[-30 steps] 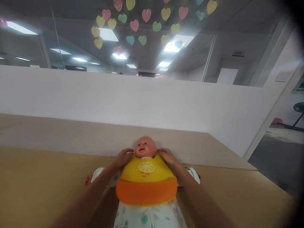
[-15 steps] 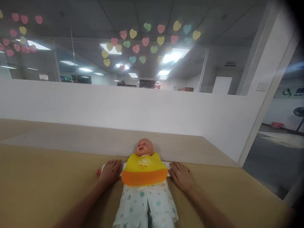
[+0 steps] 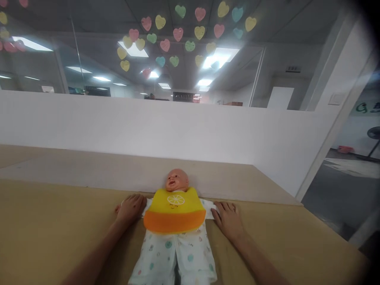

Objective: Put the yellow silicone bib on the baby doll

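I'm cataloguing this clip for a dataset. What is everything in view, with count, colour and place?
doll: one, bald, lying face up on the table, head towards the wall
bib: one, yellow with an orange pocket, on the doll's chest
suit: one, white with coloured dots, on the doll
table: one, tan, under the doll
wall: one, white, behind the table
hearts: many, pink, yellow, green and blue, on the glass above the wall
fan: one, dark, far right
left hand: open, flat on the doll's arm
right hand: open, flat on the table, against the other sleeve
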Action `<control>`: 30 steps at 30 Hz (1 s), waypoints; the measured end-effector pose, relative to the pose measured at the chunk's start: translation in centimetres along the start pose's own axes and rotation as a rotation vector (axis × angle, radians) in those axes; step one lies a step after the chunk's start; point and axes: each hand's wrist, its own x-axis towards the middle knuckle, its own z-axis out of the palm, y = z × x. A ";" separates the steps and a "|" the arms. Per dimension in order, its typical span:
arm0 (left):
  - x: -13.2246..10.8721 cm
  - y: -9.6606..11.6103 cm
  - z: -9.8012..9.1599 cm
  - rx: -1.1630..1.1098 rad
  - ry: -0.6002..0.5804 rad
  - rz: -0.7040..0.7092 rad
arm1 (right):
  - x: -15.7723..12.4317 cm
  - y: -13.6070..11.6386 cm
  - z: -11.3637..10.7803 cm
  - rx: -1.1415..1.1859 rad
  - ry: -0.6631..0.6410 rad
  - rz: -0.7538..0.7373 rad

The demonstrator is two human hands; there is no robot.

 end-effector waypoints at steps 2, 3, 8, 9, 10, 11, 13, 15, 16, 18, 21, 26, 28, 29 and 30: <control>0.2 -0.1 0.3 -0.023 0.024 -0.013 | -0.2 0.1 0.1 0.019 0.019 -0.018; 0.3 -0.1 0.5 -0.032 0.032 -0.024 | -0.2 0.2 0.2 0.025 0.025 -0.028; 0.8 0.0 0.9 -0.023 0.026 -0.055 | 0.5 0.4 0.6 0.003 0.047 -0.034; 0.8 0.1 0.9 -0.016 0.019 -0.046 | 0.7 0.4 0.6 -0.013 0.054 -0.032; 0.9 0.1 0.8 -0.009 0.014 -0.036 | 0.9 0.5 0.7 -0.029 0.060 -0.036; 0.9 0.2 0.8 -0.005 0.012 -0.033 | 1.0 0.5 0.7 -0.043 0.067 -0.044; 1.1 0.3 0.7 -0.002 0.019 -0.037 | 1.4 0.7 0.9 -0.057 0.085 -0.078; 1.2 0.4 0.7 -0.003 0.033 -0.043 | 1.6 0.9 1.1 -0.061 0.116 -0.112; 1.3 0.4 0.7 -0.005 0.037 -0.043 | 1.7 1.0 1.2 -0.064 0.137 -0.122; 1.4 0.5 0.8 -0.007 0.037 -0.044 | 1.8 1.1 1.5 -0.076 0.174 -0.139; 1.3 0.6 0.8 0.000 0.037 -0.072 | 1.6 1.2 1.9 -0.098 0.211 -0.140; 0.6 1.1 0.5 -0.008 0.141 -0.063 | 0.8 1.0 2.4 -0.144 0.285 -0.120; 0.2 1.7 0.2 -0.018 0.224 -0.080 | 0.3 0.8 2.2 -0.173 0.312 -0.101; -0.1 2.0 0.0 -0.024 0.262 -0.085 | -0.1 0.6 2.0 -0.185 0.313 -0.088; -0.4 2.5 -0.3 -0.033 0.293 -0.087 | -0.5 0.3 1.8 -0.193 0.303 -0.070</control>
